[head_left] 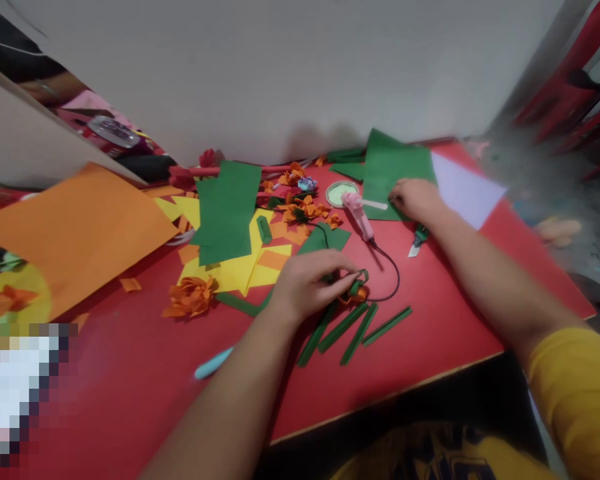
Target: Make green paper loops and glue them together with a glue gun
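While both hands are working over the red counter (pixel 430 347), the scene is reading like this:

Left hand (pixel 307 283): its grip is closing on a small rolled piece of green and orange paper (pixel 356 290), pressing it against the counter beside the loose green paper strips (pixel 353 327).

Right hand (pixel 415 198): it is resting on the far green paper sheet (pixel 387 170), fingers curled near the white stick of the pink glue gun (pixel 359 215); whether this grip is pinching anything is hard to tell, since the view is blurring there.

Glue gun: it is lying on the counter between the hands, its black cord (pixel 390 270) looping right past the rolled piece.

Nearby: a small green-handled cutter (pixel 418 240) is lying under the right forearm; orange paper flowers (pixel 190 297) and yellow paper (pixel 235 270) are sitting to the left.

Risk: the cord is running close to the left fingers, so a tug could drag the gun's tip across paper or skin. The forearm could also be brushing the cutter off the edge, and the roll may be springing open if the pinch loosens.
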A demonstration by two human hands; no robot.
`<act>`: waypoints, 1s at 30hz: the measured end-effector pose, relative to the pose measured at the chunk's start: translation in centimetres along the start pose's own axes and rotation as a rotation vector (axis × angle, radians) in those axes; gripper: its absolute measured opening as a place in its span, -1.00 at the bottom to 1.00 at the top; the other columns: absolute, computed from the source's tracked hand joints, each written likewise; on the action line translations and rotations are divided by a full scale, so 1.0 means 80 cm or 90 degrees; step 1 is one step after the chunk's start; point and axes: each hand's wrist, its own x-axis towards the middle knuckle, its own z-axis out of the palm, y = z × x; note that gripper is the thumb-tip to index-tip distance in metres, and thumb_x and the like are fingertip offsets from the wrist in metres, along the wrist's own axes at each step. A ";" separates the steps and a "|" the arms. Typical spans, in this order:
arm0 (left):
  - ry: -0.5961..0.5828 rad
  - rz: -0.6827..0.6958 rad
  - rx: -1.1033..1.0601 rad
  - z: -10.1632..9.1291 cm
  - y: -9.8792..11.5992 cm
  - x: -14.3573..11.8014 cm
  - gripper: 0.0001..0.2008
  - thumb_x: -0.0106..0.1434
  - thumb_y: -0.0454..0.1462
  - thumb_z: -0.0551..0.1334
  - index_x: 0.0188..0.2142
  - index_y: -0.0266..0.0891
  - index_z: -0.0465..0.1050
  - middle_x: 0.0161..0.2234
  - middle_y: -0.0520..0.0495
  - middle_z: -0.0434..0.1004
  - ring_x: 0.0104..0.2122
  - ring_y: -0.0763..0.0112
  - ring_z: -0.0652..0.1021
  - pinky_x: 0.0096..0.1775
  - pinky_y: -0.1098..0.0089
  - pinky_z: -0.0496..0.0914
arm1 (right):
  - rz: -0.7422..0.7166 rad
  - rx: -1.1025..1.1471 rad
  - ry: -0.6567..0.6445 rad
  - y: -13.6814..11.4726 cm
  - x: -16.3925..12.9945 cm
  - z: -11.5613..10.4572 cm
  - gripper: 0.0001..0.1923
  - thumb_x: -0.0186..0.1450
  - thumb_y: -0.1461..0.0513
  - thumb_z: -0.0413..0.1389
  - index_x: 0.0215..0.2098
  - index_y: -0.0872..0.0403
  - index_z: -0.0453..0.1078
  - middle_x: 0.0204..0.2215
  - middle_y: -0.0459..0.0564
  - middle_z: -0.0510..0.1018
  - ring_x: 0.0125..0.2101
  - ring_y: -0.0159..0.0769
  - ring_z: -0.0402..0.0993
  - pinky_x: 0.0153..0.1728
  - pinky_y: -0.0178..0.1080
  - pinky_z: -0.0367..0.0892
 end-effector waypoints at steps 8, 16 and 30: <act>0.000 -0.010 -0.010 0.000 0.001 0.000 -0.95 0.46 -0.33 0.42 -0.20 -0.16 0.67 -0.32 0.02 0.73 -0.39 0.47 0.65 -0.30 0.47 0.48 | 0.105 0.046 0.050 -0.008 0.004 0.000 -0.64 0.55 0.24 -0.01 0.13 0.10 0.59 0.03 0.27 0.72 -0.12 0.09 0.62 -0.17 -0.04 0.34; 0.000 -0.007 -0.006 -0.001 0.001 0.000 -0.94 0.47 -0.31 0.40 -0.20 -0.16 0.67 -0.34 0.01 0.72 -0.40 0.45 0.65 -0.32 0.46 0.47 | 0.189 0.177 0.212 0.026 0.002 0.002 -0.62 0.56 0.22 -0.11 0.19 0.09 0.44 0.01 0.30 0.64 -0.03 0.13 0.53 0.03 0.04 0.39; 0.000 -0.011 -0.004 -0.002 0.005 0.002 -0.91 0.48 -0.28 0.41 -0.23 -0.17 0.67 -0.35 0.00 0.73 -0.40 0.45 0.66 -0.32 0.46 0.48 | 0.214 0.178 0.164 0.053 0.012 0.015 -0.71 0.47 0.27 0.06 0.04 0.11 0.58 -0.01 0.31 0.74 0.00 0.18 0.60 0.08 0.10 0.46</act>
